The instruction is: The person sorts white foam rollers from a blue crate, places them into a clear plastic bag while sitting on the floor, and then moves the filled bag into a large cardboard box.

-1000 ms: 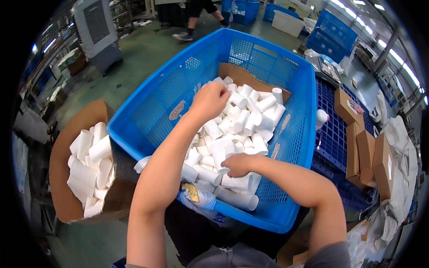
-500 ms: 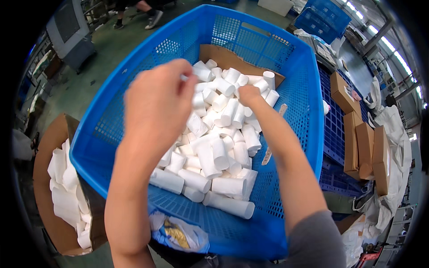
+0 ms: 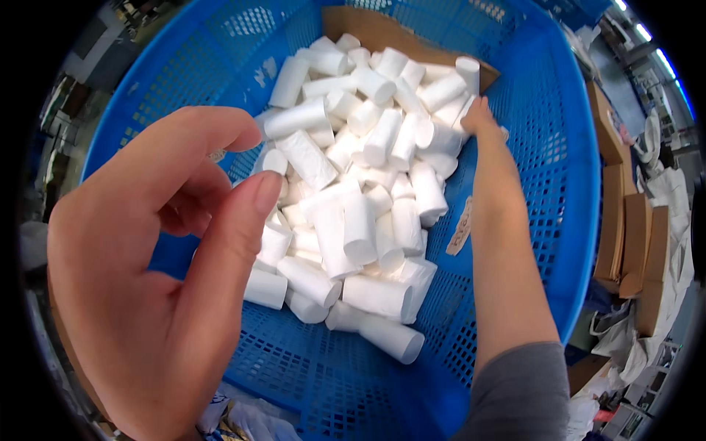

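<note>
Many plain white rolls, like soft gauze or cotton [image 3: 360,228], lie heaped in a large blue plastic crate [image 3: 544,154] with perforated walls. My left hand [image 3: 162,242] is raised close to view over the crate's left side. Its thumb and forefinger are apart, with nothing between them. My right hand [image 3: 480,117] reaches to the far right of the heap and is closed about the end of a white roll [image 3: 462,115]. Part of its fingers is hidden.
A brown cardboard sheet [image 3: 390,33] stands behind the heap inside the crate. A written cardboard strip [image 3: 460,226] lies by the right wall. Cardboard boxes [image 3: 634,242] and white sacks [image 3: 673,220] are outside to the right. Plastic bags [image 3: 257,420] lie at the near edge.
My left hand has come nearer and lower, to the left, its fingers spreading apart. My right hand has shifted rightward across the heap. The crate fills more of the view.
</note>
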The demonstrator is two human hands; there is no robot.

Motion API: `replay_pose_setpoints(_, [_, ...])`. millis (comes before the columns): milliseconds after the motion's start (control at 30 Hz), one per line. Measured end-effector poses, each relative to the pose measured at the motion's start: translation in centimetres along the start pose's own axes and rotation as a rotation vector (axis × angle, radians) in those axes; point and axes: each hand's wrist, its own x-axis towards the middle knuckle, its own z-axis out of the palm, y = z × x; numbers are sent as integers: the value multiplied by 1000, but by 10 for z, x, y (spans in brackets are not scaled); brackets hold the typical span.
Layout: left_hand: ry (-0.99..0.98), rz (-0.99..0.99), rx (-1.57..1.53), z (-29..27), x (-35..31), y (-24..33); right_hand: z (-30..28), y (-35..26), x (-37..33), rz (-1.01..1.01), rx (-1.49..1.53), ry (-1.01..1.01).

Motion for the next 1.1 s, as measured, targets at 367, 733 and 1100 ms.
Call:
replay_pose_setpoints(367, [14, 85, 14, 8, 2, -7, -22, 8, -21, -59, -184, 77])
replay_pose_setpoints(733, [96, 105, -39, 11, 1, -11, 6, -6, -35, -147, -410, 141])
replay_pose_setpoints(1100, [66, 106, -171, 7, 21, -41, -142, -105, -31, -217, 730, -262])
